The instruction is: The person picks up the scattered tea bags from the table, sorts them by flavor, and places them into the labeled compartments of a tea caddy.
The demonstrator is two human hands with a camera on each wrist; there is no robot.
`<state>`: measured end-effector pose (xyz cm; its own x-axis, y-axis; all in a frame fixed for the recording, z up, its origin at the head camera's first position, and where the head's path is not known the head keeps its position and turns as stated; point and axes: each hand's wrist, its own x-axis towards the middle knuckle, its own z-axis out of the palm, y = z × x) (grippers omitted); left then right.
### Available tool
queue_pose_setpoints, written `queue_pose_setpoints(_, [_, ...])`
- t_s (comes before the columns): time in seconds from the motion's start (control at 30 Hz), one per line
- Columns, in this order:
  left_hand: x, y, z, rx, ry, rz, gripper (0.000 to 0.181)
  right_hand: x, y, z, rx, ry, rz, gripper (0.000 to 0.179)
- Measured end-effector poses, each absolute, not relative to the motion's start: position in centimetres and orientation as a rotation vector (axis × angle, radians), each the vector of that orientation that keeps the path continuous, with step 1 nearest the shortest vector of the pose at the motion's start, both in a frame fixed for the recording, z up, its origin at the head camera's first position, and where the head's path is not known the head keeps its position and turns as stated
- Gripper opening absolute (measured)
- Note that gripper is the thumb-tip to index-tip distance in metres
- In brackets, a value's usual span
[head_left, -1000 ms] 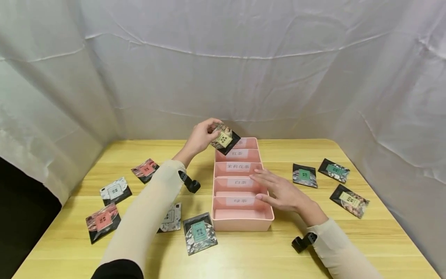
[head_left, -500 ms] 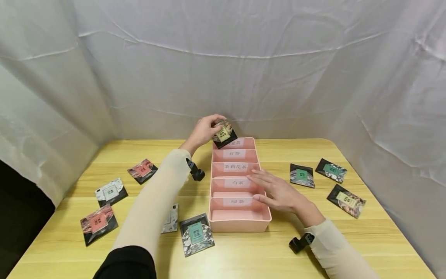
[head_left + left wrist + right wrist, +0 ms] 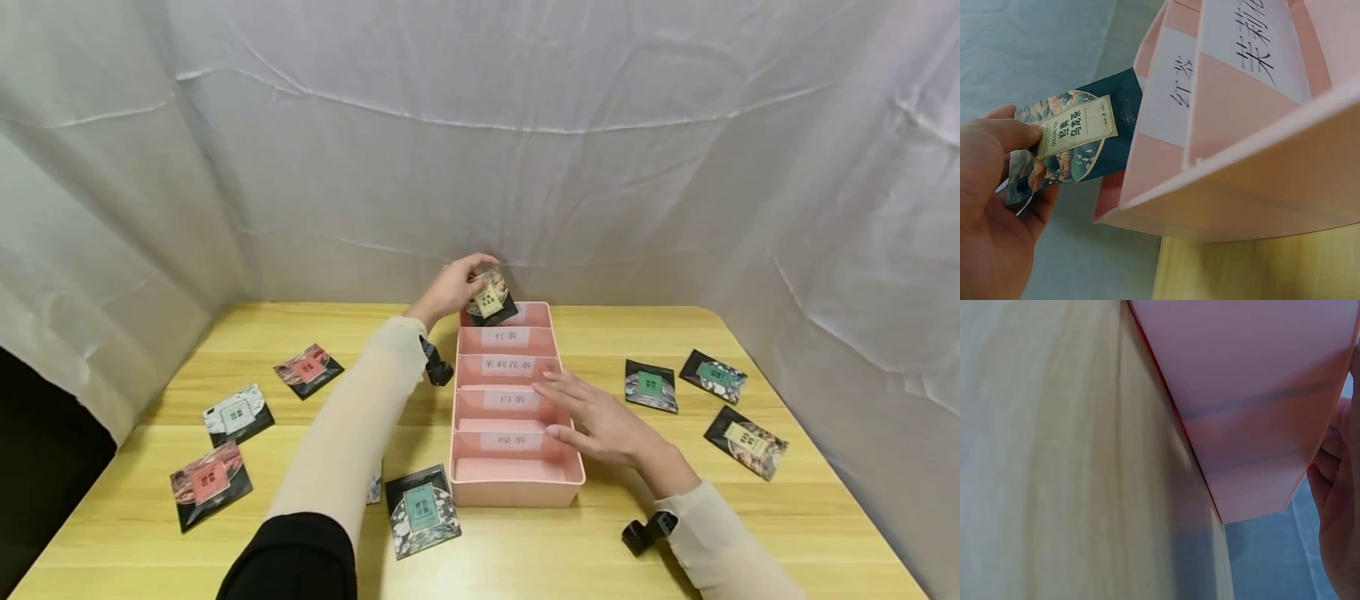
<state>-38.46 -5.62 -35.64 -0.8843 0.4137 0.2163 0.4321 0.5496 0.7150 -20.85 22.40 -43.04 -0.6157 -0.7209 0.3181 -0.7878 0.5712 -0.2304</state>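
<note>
Booth [image 3: 862, 217] of draped cloth [image 3: 495, 183], wood-grain table [image 3: 540, 550]

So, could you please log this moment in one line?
left hand: holds sachet; sachet: at far compartment of box; right hand: at box edge

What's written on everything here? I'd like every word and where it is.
"经典乌龙茶": sachet in the left hand.
"OOLONG TEA": same sachet; its smallest print is unreadable.
"红茶": second label from the back, pink box.
"茉莉花茶": third label.
"白茶": fourth label, slightly blurred.
Front label: too blurred.
Rear label: mostly hidden.
Sachets on the table: print too small.
</note>
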Motion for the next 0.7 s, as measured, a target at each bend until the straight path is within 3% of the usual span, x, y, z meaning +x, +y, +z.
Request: queue_pose_setpoints(0.7, [-38.4,-5.8,-37.3,-1.014,-2.899,-0.89,0.037,-20.9,21.4,-43.2,1.294,-2.603,0.521,0.06])
